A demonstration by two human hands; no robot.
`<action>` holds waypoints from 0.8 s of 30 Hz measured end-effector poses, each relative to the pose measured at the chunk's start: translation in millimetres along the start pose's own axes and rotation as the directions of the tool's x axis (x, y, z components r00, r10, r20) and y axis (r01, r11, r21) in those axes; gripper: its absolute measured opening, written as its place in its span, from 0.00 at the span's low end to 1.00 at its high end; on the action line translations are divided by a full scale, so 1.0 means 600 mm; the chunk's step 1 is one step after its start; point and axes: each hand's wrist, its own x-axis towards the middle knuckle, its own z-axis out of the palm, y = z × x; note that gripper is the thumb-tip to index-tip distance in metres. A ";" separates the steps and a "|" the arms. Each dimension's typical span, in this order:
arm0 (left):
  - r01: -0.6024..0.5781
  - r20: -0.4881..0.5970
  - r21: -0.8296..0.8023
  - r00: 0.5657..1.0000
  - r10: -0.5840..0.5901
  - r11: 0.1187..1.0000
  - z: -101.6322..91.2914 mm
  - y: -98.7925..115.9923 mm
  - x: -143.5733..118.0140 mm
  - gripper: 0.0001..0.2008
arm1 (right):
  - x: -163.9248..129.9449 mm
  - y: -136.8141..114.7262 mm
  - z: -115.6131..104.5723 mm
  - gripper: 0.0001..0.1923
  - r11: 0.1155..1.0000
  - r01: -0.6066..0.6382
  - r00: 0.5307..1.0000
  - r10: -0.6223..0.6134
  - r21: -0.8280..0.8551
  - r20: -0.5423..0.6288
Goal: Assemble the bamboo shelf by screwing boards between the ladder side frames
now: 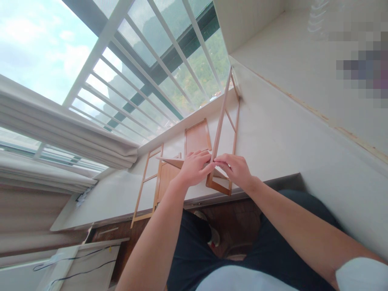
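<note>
A slim light-wood frame stands on the white window ledge, its near end between my two hands. My left hand is at the left side of that end, fingers bent over and thumb against the wood, gripping it. From the right, my right hand touches the same end, thumb and fingertips pinched together; whatever they may hold is too small or hidden to make out. A thin wooden board juts out left of my left hand, partly hidden by it.
A flat wooden panel lies farther back on the ledge. Another wooden frame is at the left, beside a wooden panel. Barred windows and curtains border the ledge. Dark cables run over a pale surface at lower left.
</note>
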 end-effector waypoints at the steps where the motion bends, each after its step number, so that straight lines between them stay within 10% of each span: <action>1: 0.000 0.002 -0.004 1.000 0.000 1.000 0.000 0.000 0.000 0.20 | 0.001 0.000 0.000 0.10 0.999 0.024 1.000 -0.024 -0.021 0.001; 24: -0.175 -0.050 -0.108 0.984 0.170 0.979 -0.001 -0.038 -0.019 0.14 | -0.001 -0.001 0.001 0.12 1.000 -0.012 0.999 0.011 -0.019 -0.048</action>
